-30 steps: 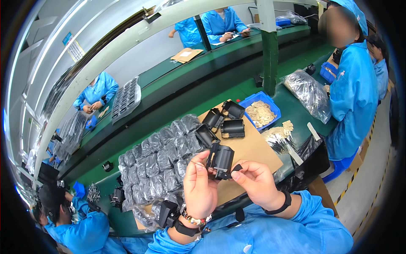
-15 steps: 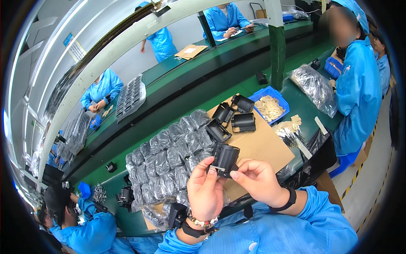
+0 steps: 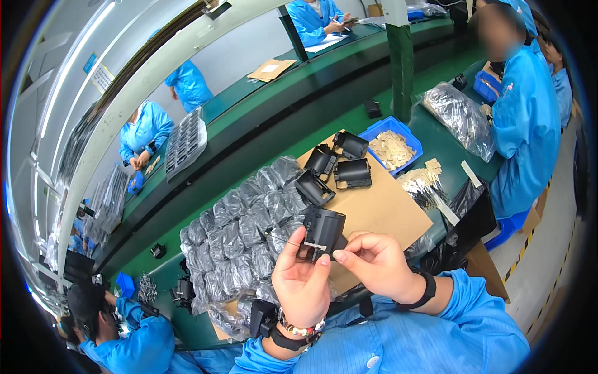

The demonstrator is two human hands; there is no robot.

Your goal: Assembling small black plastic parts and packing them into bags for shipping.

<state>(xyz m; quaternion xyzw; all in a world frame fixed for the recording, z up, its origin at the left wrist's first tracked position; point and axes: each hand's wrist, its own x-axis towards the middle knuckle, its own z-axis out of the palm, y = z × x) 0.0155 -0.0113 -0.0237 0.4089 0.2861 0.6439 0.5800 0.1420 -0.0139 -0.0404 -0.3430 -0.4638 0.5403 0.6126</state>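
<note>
My left hand (image 3: 300, 288) grips a black plastic housing (image 3: 326, 228), with the thumb along its lower edge. A small white strip (image 3: 316, 245) lies across the lower part of the housing, and a thin dark wire sticks out to the left past my fingers. At the housing's lower right corner my right hand (image 3: 383, 265) is closed in a pinch; what lies between thumb and finger is hidden. Just beyond, several similar black housings (image 3: 353, 173) rest on a brown cardboard sheet (image 3: 392, 212).
Rows of bagged dark parts (image 3: 240, 234) cover the bench on the left. A blue bin (image 3: 418, 153) of beige pieces stands beyond the cardboard, beside thin dark wires (image 3: 425, 193) with beige tabs. A green post (image 3: 400, 75) rises behind. Co-workers in blue work around; one (image 3: 526, 124) stands at right.
The view has shifted slightly, so the bench items sit a little further left. The housing has turned a little in my left hand, and the thin wire shows more plainly. My right hand stays at its corner.
</note>
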